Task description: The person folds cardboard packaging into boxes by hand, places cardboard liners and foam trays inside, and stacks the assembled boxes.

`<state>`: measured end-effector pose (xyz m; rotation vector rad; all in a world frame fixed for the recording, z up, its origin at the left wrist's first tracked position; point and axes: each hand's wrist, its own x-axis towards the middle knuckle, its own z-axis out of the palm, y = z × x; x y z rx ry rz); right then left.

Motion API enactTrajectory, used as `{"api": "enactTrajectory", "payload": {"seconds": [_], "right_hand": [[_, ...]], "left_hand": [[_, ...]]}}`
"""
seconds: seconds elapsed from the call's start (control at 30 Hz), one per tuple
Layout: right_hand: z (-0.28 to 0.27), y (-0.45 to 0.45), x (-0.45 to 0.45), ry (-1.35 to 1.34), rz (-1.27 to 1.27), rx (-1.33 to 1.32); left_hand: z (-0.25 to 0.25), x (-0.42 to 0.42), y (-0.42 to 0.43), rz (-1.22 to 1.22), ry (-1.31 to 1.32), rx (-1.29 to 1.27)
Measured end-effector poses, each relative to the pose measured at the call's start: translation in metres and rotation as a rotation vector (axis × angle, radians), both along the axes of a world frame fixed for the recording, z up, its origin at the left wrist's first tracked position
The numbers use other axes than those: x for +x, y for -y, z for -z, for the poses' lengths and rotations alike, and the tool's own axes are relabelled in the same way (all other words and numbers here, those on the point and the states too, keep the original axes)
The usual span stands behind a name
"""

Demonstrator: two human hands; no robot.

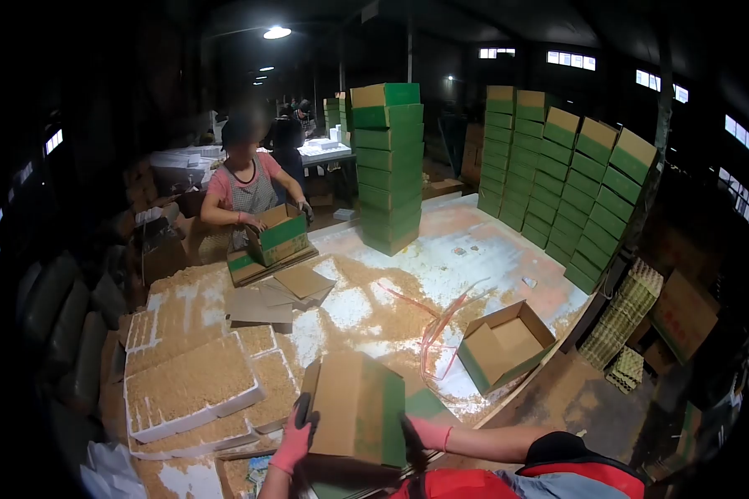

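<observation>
A brown and green cardboard box (359, 407) is right in front of me, tilted, between my two gloved hands. My left hand (298, 434), in a pink glove with dark fingers, grips its left side. On the opposite side, my right hand (420, 433) presses against the green edge, its fingertips partly hidden. To the right, an open box (505, 348) with a green side lies on the table. White foam trays (193, 391) covered in sawdust-like material are at the left.
Across the table (483, 249) a co-worker (254, 183) handles another green box (281, 235). Flat cardboard pieces (262, 305) lie near that person. A tall box stack (389, 166) stands at the back, with more stacks (549, 175) along the right edge. Egg trays (624, 316) are beyond the table.
</observation>
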<state>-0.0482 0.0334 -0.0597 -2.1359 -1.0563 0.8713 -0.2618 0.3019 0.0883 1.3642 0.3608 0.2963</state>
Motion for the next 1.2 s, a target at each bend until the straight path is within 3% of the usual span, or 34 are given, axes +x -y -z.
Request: {"api": "enactTrajectory", "payload": {"seconds": [0.03,0.1,0.13,0.17,0.2,0.23,0.3,0.43,0.47,0.5,0.57,0.63,0.67,0.73,0.77,0.8,0.83,0.87,0.93,0.97,1.03,1.1,1.17,1.2], "right_hand": [[-0.042,-0.020,-0.034,-0.354,0.396,0.177],[-0.153,-0.046,-0.050,-0.264,0.513,0.417],[-0.198,-0.052,-0.050,-0.089,0.406,0.451],[-0.207,-0.052,-0.043,0.165,0.098,0.408],[-0.216,-0.052,-0.035,0.421,-0.180,0.429],[-0.219,-0.051,-0.031,0.673,-0.476,0.407],[-0.199,-0.047,-0.041,0.723,-0.793,0.228],[-0.170,-0.039,-0.057,0.740,-0.894,0.407],[-0.161,-0.043,-0.067,0.645,-0.946,0.236],[-0.146,-0.040,-0.069,0.716,-0.942,0.382],[-0.167,-0.048,-0.060,0.478,-1.076,0.301],[-0.195,-0.060,-0.027,0.366,-0.829,0.455],[-0.221,-0.073,-0.001,0.548,-0.696,0.526],[-0.190,-0.096,0.046,0.749,-0.391,0.647],[-0.163,-0.103,0.066,0.637,-0.481,0.322],[-0.158,-0.108,0.074,0.572,-0.518,0.204],[-0.152,-0.118,0.076,0.488,-0.531,0.253],[-0.164,-0.125,0.071,0.457,-0.528,0.111],[-0.191,-0.157,0.055,0.251,-0.410,0.170],[-0.214,-0.181,0.043,0.044,-0.292,0.124],[-0.182,-0.250,0.033,-0.201,-0.317,0.336],[-0.166,-0.314,-0.001,-0.478,-0.267,0.074],[-0.083,-0.406,-0.014,-0.425,-0.299,-0.173],[-0.085,-0.421,-0.037,-0.450,-0.210,-0.149]], "left_hand": [[0.038,-0.012,-0.026,-0.067,0.000,0.372],[0.046,-0.034,0.002,-0.186,0.204,-0.144],[0.165,-0.041,0.012,-0.342,0.041,0.364],[0.271,-0.046,0.024,-0.544,-0.218,0.835],[0.165,-0.042,0.062,-0.447,-0.251,0.557],[0.109,-0.033,0.075,-0.432,-0.263,0.445],[0.082,-0.026,0.079,-0.440,-0.287,0.400],[0.051,-0.020,0.077,-0.450,-0.312,0.380],[0.046,-0.020,0.077,-0.452,-0.312,0.376],[0.043,-0.020,0.078,-0.455,-0.318,0.369],[0.031,-0.019,0.076,-0.460,-0.315,0.361],[0.020,-0.021,0.071,-0.465,-0.293,0.355],[0.017,-0.025,0.069,-0.466,-0.275,0.356],[0.017,-0.033,0.068,-0.462,-0.244,0.343],[0.044,-0.040,0.059,-0.448,-0.306,0.330],[0.036,-0.036,0.067,-0.479,-0.350,0.247],[0.061,-0.044,0.058,-0.460,-0.463,0.381],[0.051,-0.043,0.061,-0.485,-0.530,0.366],[0.047,-0.044,0.063,-0.445,-0.682,0.296],[0.064,-0.044,0.070,-0.494,-0.628,0.387],[0.047,-0.044,0.077,-0.464,-0.587,0.361],[0.046,-0.044,0.080,-0.534,-0.432,0.374],[0.046,-0.043,0.077,-0.582,-0.412,0.415],[0.061,-0.043,0.074,-0.555,-0.407,0.383]]}}
